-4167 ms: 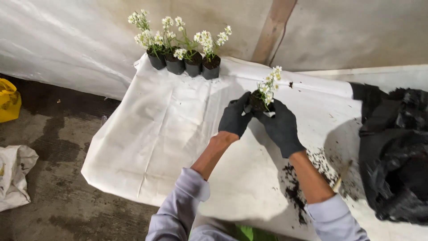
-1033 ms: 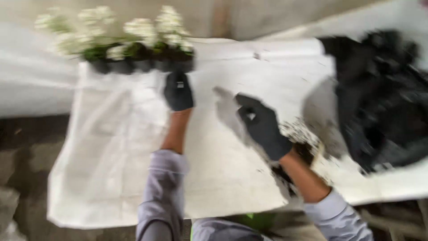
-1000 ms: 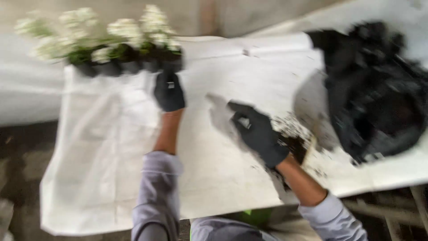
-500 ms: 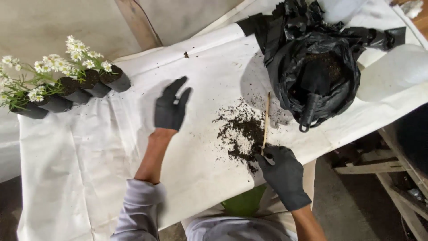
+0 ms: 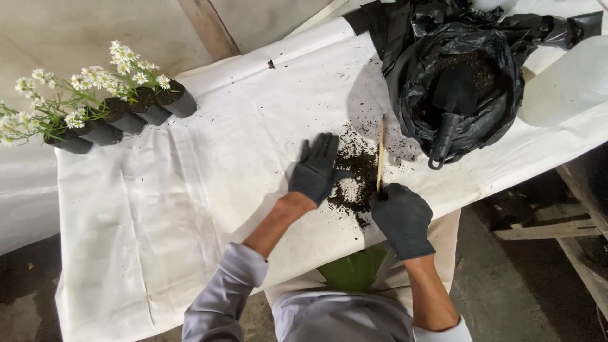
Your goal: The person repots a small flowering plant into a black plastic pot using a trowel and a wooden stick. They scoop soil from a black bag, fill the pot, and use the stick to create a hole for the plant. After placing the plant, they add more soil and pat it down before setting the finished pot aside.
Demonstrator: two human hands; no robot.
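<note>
My left hand (image 5: pixel 316 169), in a black glove, lies flat and open on the white sheet (image 5: pixel 190 190), its thumb at the edge of a patch of spilled soil (image 5: pixel 356 170). My right hand (image 5: pixel 400 214), also gloved, is closed on the near end of a thin wooden stick (image 5: pixel 380 152) that lies across the soil. A black plastic bag of soil (image 5: pixel 462 82) stands just beyond, with a black trowel (image 5: pixel 449 111) stuck in it.
Several small black pots with white daisy-like flowers (image 5: pixel 101 114) stand in a row at the sheet's far left. A wooden post (image 5: pixel 206 25) rises behind the table. Wooden boards (image 5: pixel 557 228) lie on the ground at right.
The view swung right from the pots to the soil bag. My left hand left the pots and came down flat by the spilled soil. My right hand took hold of the stick.
</note>
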